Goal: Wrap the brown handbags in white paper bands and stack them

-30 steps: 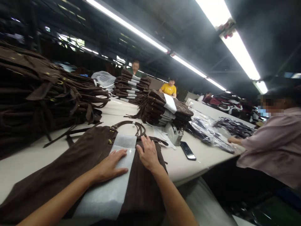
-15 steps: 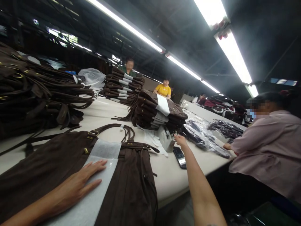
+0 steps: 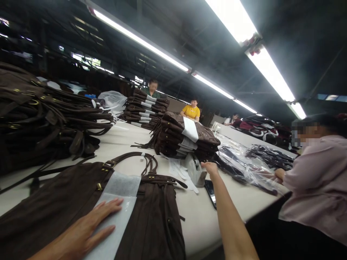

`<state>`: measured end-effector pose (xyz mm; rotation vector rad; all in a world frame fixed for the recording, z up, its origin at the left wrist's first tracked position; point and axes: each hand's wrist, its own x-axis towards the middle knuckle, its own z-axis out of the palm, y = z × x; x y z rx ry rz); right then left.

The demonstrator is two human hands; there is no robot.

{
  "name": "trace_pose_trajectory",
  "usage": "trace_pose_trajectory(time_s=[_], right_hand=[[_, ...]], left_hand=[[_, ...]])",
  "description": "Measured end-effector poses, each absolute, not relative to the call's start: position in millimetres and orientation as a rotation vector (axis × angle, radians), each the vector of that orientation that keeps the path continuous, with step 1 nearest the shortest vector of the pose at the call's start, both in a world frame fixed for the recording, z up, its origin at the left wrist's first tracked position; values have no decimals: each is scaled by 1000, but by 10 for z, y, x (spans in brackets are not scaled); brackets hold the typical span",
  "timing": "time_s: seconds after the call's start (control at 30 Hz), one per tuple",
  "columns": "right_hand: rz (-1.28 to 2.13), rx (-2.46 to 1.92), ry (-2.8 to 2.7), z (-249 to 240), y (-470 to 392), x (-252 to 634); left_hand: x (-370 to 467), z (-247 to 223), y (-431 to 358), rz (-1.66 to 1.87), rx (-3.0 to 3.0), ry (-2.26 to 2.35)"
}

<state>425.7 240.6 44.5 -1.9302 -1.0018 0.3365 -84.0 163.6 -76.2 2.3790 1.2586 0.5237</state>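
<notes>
The bag [image 3: 81,202], brown and flat, lies on the near part of the table [image 3: 195,213] directly before the person, its straps [image 3: 141,162] looped toward the far side. A white paper strip [image 3: 116,202] is laid across its face. The left hand [image 3: 89,227] rests flat on the strip, fingers spread and open, pinning it to the bag without gripping. The right hand [image 3: 210,168] is stretched forward to the tape dispenser [image 3: 196,173], fingers at its top edge; whether it has hold of anything cannot be told. A phone [image 3: 210,189] lies just under that forearm.

Risk, as judged: the strip is held by one palm only, so any shift of the left hand could let it skew or slide off the bag. The outstretched right arm passes over the phone and could nudge it toward the table edge.

The table is pale and smooth. Stacked bags [image 3: 40,119] stand at the left, a banded stack [image 3: 184,141] behind the dispenser, another stack [image 3: 145,108] farther back. Plastic-wrapped goods [image 3: 244,166] lie to the right, where a person in a pink top [image 3: 317,180] works. Two more people are at the far end. Fluorescent tubes [image 3: 265,68] run along a dark ceiling.
</notes>
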Motion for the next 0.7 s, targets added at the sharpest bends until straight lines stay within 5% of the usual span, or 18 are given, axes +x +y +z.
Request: trace_pose_trajectory(time_s=[0.23,0.7], right_hand=[[295,-1713,-1053,529,2012,4248],[425,-1716,-826,-43,1657,4118]], left_hand=[[-769,-513,1573,464,2333,1230],[-772,-511,1587,473,2326,1218]])
